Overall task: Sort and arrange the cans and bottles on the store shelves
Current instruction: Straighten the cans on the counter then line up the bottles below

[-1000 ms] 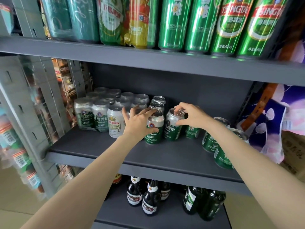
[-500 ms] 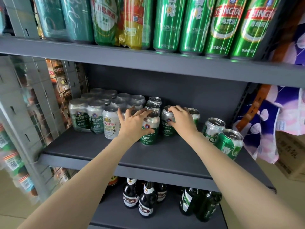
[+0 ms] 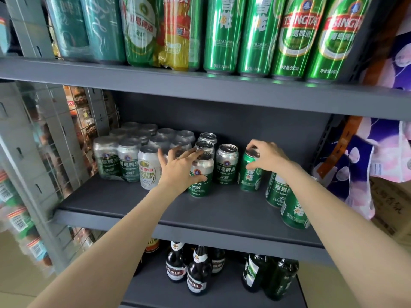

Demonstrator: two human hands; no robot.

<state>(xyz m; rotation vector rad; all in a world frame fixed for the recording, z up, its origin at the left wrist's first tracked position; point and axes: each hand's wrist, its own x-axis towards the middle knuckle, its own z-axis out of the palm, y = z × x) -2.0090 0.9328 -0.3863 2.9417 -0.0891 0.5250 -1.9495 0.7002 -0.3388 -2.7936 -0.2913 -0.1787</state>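
On the grey middle shelf (image 3: 138, 205) stand small beer cans. My left hand (image 3: 180, 167) grips the side of a silver-and-green can (image 3: 201, 178) at the front of a short row. Beside it stands another silver-and-green can (image 3: 226, 165). My right hand (image 3: 270, 157) holds the top of an all-green can (image 3: 250, 176) that stands upright to the right of that one. Two more green cans (image 3: 289, 203) stand by the shelf's right end, partly hidden by my right forearm.
A shrink-wrapped pack of silver cans (image 3: 124, 156) and a white can (image 3: 149, 172) fill the shelf's left. Tall green cans (image 3: 255, 36) line the shelf above. Dark bottles (image 3: 195, 270) stand on the shelf below. A wire rack (image 3: 44, 141) is at left, patterned fabric (image 3: 382, 152) at right.
My right hand has left the silver-and-green can and moved right onto the all-green can. My left hand has stayed on the front can.
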